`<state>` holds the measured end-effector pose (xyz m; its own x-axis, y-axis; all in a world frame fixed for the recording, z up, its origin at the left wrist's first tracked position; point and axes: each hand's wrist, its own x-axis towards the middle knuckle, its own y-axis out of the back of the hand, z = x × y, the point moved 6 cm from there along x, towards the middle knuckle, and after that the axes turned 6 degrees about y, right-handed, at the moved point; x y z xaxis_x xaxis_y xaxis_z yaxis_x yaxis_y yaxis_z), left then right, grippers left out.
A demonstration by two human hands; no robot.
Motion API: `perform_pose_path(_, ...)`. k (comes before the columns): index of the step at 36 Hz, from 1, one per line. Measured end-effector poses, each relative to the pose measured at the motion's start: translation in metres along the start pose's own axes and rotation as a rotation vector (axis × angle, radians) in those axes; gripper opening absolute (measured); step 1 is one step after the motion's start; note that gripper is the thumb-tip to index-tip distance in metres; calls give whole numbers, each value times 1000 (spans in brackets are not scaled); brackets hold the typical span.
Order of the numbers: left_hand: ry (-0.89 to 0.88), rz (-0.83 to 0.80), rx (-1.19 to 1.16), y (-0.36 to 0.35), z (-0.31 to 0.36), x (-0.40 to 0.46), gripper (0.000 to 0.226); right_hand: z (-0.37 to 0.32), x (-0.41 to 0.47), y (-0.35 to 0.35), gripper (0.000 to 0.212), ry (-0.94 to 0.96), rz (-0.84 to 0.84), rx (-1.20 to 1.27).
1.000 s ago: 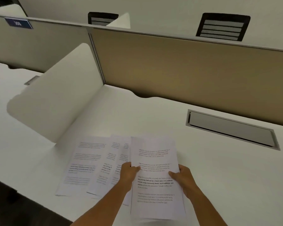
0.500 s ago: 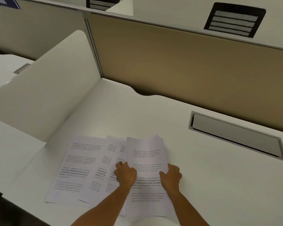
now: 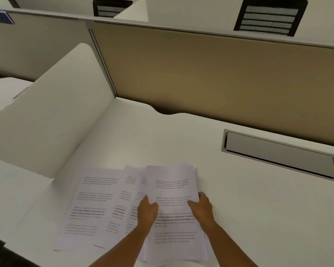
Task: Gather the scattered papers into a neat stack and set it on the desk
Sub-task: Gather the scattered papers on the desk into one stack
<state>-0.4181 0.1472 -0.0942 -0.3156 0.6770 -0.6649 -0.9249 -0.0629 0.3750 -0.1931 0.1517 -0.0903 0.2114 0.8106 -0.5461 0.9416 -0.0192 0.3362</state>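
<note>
While flat on the desk (image 3: 239, 218), paper stack (image 3: 174, 209) pinched between both hands' fingers (image 3: 194, 204).

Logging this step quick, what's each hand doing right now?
Left hand: closed on the left edge of the paper stack.
Right hand: closed on the stack's right edge.

- One view only, worn on the head, looking forward and steeply down at the desk (image 3: 239, 218).
- Close: both forearms enter from the near edge, with the papers (image 3: 172, 189) low in the middle.
- Far ahead it takes in the partition (image 3: 220, 74).
- Wide lens bends the straight edges.
</note>
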Motion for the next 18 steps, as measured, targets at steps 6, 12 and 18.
perform_pose_path(6, -6, -39, -73, 4, 0, -14, 39, 10, -11, 7, 54, -90, 36, 140)
perform_pose_path(12, -77, -118, -79, 9, 2, -23, 55, 18, -25, 4, 50, -82, -7, 271)
perform_pose_path(18, -178, -118, -10, 31, 11, -37, 36, 15, -56, -7, 30, -23, -56, 351)
